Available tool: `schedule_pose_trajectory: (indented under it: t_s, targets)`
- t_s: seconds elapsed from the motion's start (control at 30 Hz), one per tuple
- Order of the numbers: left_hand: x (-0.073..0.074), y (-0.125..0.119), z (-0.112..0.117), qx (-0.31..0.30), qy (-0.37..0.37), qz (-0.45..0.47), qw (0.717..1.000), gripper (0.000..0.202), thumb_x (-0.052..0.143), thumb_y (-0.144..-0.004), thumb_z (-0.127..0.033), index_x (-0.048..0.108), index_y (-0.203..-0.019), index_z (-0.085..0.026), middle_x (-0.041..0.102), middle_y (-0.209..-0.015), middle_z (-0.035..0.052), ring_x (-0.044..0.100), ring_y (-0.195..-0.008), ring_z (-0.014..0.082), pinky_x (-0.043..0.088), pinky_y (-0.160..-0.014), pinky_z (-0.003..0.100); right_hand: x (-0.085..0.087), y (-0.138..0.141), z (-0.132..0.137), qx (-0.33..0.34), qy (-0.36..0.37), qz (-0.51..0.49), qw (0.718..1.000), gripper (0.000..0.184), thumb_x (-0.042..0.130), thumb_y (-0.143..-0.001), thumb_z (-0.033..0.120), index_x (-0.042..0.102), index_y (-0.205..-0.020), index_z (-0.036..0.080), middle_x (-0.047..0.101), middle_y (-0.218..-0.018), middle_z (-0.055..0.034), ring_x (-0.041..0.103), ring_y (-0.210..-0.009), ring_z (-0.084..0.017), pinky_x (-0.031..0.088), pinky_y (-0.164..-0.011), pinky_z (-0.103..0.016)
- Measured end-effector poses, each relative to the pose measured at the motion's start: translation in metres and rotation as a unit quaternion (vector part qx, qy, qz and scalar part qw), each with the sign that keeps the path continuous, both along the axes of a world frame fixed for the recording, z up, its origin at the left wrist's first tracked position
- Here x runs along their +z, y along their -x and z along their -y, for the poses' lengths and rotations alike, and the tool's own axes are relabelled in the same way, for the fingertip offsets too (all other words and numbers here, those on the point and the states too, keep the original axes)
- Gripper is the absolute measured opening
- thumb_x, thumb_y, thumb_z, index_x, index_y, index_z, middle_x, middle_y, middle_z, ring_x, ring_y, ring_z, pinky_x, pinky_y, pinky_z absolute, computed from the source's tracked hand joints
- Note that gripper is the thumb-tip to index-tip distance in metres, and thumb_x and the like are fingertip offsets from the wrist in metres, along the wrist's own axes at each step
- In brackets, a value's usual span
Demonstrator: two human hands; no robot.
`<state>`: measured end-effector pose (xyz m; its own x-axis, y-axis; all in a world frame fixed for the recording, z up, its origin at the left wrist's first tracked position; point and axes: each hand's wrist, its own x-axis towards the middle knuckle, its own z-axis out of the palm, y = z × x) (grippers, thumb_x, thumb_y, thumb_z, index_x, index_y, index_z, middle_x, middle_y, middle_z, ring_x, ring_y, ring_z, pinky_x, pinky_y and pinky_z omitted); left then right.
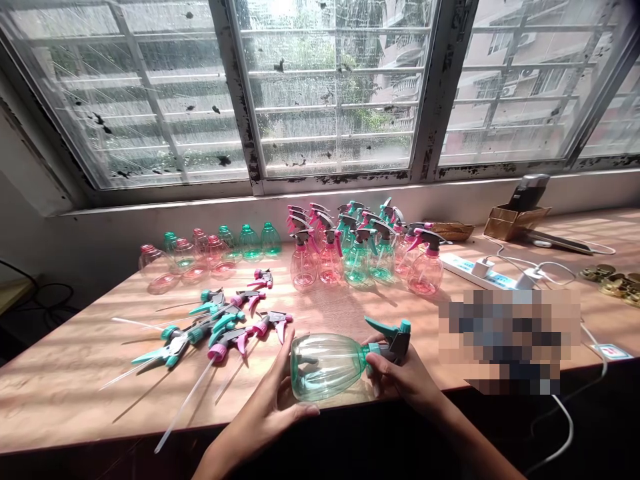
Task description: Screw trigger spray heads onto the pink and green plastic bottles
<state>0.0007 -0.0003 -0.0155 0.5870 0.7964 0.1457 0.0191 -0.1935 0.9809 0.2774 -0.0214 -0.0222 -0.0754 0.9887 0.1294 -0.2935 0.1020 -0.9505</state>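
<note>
I hold the green bottle (327, 367) lying on its side just above the front edge of the table (330, 310), its base toward my left and its neck toward my right. My left grip (280, 393) is curled around the broad base, fingers on the far side and thumb below, probably because that smooth, rounded wall would roll without a cradle. My right grip (397, 373) is closed on the turquoise-and-grey spray head (397, 340), thumb by the collar, where the narrow shape seems to give the best purchase (whether the collar sits fully home on the neck, I cannot tell). The trigger points up and away from my fingers, which likely spares it a squeeze. To my left, the loose spray heads (197, 331) lie in a heap, some tubes aimed at the left edge and one reaching the front edge; they could hardly stand upright. Headless bottles (219, 252) stand near the back left corner, and bottles wearing spray heads (357, 263) are grouped along the middle of the back edge, an arrangement that presumably keeps the two sorts apart.
</note>
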Motion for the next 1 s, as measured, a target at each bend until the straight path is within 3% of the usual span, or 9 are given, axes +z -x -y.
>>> schedule_pose_trajectory:
  t_s: [0.13, 0.27, 0.33, 0.43, 0.63, 0.8, 1.0]
  targets:
    - [0.001, 0.000, 0.001, 0.004, -0.025, -0.012, 1.000, 0.094, 0.072, -0.091, -0.032, 0.009, -0.160, -0.039, 0.011, -0.171, 0.0065, 0.026, -0.152, 0.0363, 0.033, -0.121, 0.052, 0.001, 0.000, 0.000, 0.004, -0.007, -0.002, 1.000, 0.040, 0.081, -0.079, 0.049, 0.061, -0.095, 0.018, 0.068, -0.060, 0.0024, 0.061, -0.040, -0.012, 0.050, -0.041, -0.023]
    - [0.000, 0.000, 0.000, 0.022, -0.063, -0.018, 0.998, 0.080, 0.061, -0.099, -0.035, 0.009, -0.159, -0.043, 0.003, -0.171, 0.0028, 0.027, -0.152, 0.0357, 0.033, -0.120, 0.051, 0.001, -0.002, -0.001, 0.005, -0.007, 0.002, 1.000, 0.038, 0.081, -0.080, 0.047, 0.061, -0.096, 0.018, 0.069, -0.062, 0.0016, 0.061, -0.041, -0.012, 0.050, -0.042, -0.023]
    - [0.000, 0.001, -0.001, 0.023, -0.063, -0.024, 0.997, 0.084, 0.063, -0.097, -0.034, 0.007, -0.159, -0.044, -0.002, -0.172, 0.0005, 0.023, -0.153, 0.0355, 0.031, -0.121, 0.051, 0.000, -0.002, -0.001, 0.009, -0.007, 0.000, 1.000, 0.038, 0.081, -0.080, 0.046, 0.062, -0.095, 0.018, 0.069, -0.061, 0.0019, 0.061, -0.041, -0.013, 0.050, -0.042, -0.023]
    - [0.001, 0.001, -0.001, 0.010, -0.054, -0.039, 0.998, 0.099, 0.073, -0.091, -0.033, 0.003, -0.160, -0.041, 0.003, -0.171, 0.0024, 0.020, -0.153, 0.0361, 0.027, -0.122, 0.052, -0.001, -0.002, -0.001, 0.013, -0.005, -0.005, 1.000, 0.038, 0.082, -0.079, 0.046, 0.062, -0.095, 0.018, 0.068, -0.060, 0.0026, 0.062, -0.042, -0.013, 0.052, -0.043, -0.024]
    - [-0.002, 0.002, -0.002, 0.032, -0.064, -0.057, 0.996, 0.093, 0.074, -0.089, -0.034, 0.014, -0.160, -0.037, 0.011, -0.171, 0.0045, 0.016, -0.154, 0.0368, 0.027, -0.122, 0.053, -0.001, -0.002, -0.001, 0.010, -0.008, -0.007, 1.000, 0.038, 0.081, -0.080, 0.046, 0.062, -0.095, 0.018, 0.068, -0.061, 0.0024, 0.061, -0.041, -0.012, 0.051, -0.043, -0.024]
    - [-0.001, 0.000, -0.001, 0.001, -0.052, -0.005, 0.999, 0.084, 0.062, -0.098, -0.036, 0.004, -0.158, -0.047, -0.001, -0.171, 0.0034, 0.039, -0.146, 0.0368, 0.042, -0.114, 0.053, -0.002, -0.002, -0.002, 0.005, -0.009, 0.000, 1.000, 0.038, 0.082, -0.079, 0.046, 0.063, -0.096, 0.018, 0.070, -0.062, 0.0008, 0.062, -0.041, -0.013, 0.051, -0.042, -0.023]
    - [0.009, -0.003, 0.004, -0.009, -0.029, -0.008, 0.999, 0.103, 0.073, -0.091, -0.029, -0.003, -0.159, -0.043, 0.017, -0.169, 0.0056, 0.021, -0.153, 0.0345, 0.033, -0.121, 0.051, 0.001, -0.002, -0.001, 0.007, -0.007, 0.002, 1.000, 0.040, 0.082, -0.078, 0.048, 0.063, -0.094, 0.018, 0.070, -0.062, 0.0008, 0.063, -0.042, -0.013, 0.052, -0.044, -0.025]
